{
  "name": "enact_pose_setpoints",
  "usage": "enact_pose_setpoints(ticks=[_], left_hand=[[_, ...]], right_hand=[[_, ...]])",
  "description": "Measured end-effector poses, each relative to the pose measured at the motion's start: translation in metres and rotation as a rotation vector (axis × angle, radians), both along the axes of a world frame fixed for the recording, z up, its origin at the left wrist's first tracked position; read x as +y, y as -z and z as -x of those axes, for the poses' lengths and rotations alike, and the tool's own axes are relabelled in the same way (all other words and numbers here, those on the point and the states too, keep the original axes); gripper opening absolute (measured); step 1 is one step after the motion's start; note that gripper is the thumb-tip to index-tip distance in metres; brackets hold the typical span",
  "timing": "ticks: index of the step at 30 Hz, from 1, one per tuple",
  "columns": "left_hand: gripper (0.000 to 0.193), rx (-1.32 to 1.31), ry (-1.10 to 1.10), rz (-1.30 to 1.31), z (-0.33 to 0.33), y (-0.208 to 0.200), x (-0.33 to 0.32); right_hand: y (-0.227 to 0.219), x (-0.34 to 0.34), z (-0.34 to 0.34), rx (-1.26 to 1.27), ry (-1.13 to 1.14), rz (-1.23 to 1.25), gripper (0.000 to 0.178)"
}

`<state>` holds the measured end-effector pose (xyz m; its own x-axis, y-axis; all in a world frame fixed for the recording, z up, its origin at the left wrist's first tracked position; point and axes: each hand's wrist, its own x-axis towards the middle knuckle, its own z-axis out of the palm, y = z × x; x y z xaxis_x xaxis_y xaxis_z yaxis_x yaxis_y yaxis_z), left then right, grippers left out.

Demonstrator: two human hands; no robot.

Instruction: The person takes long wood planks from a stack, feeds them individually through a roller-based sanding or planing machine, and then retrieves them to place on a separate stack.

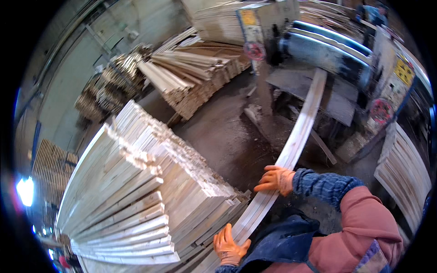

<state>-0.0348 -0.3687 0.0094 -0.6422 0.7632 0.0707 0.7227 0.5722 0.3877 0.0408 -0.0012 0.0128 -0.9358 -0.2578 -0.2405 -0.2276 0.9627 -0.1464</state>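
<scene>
Orange gloves: worn on both of the person's hands, which are set apart along one long pale board (300,132).
Board: slopes up and away from the person; its far end lies on the machine bed (339,105), past the near edge, at the mouth of the rollers (325,52). Lines run along its face; whether it is one piece or several side by side, I cannot tell.
Right hand (276,180): partway along the board, fingers clenched over its top and left edge.
Left hand (229,246): lower down, touching the board, fingers spread and thumb apart; whether they grip underneath cannot be told.
Red handwheels: one on each side post of the machine, left (255,51) and right (381,111).
Plank stack (182,177): just left of the board, its planks fanned at the near side.
Farther pile (200,75): more planks, beyond the stack, left of the machine.
Step in hand: apparently feeding the board into the rollers.
Next move: would call for a straight, level push, the board square to the bed's near edge and fingers well short of the rollers.
</scene>
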Motion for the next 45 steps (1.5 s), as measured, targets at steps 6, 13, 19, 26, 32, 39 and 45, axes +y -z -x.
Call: enact_pose_setpoints(ticks=[6,13,19,26,32,39,45], left_hand=[[0.103,0.057,-0.195,0.357,0.029,-0.001,-0.171],[0.093,-0.126,-0.253,0.522,0.042,-0.009,-0.144],[0.100,-0.148,-0.162,0.394,0.018,0.000,-0.066],[0.109,-0.054,-0.275,0.385,0.031,-0.006,-0.150],[0.103,0.024,-0.410,0.448,0.058,-0.014,-0.240],[0.091,-0.017,-0.358,0.363,0.050,0.003,-0.159],[0.083,-0.057,-0.232,0.116,0.042,0.012,-0.097]], right_hand=[[-0.017,0.052,-0.012,0.005,0.164,-0.170,0.095],[0.024,0.042,-0.021,0.202,0.241,0.046,0.116],[-0.003,-0.087,0.024,0.008,-0.134,0.207,0.105],[-0.012,-0.118,0.045,-0.161,-0.101,0.086,0.110],[-0.013,-0.062,0.026,-0.136,0.170,0.046,0.105],[-0.022,-0.106,0.042,0.215,0.099,0.615,0.073],[-0.073,-0.209,0.115,0.624,-0.213,0.752,0.067]])
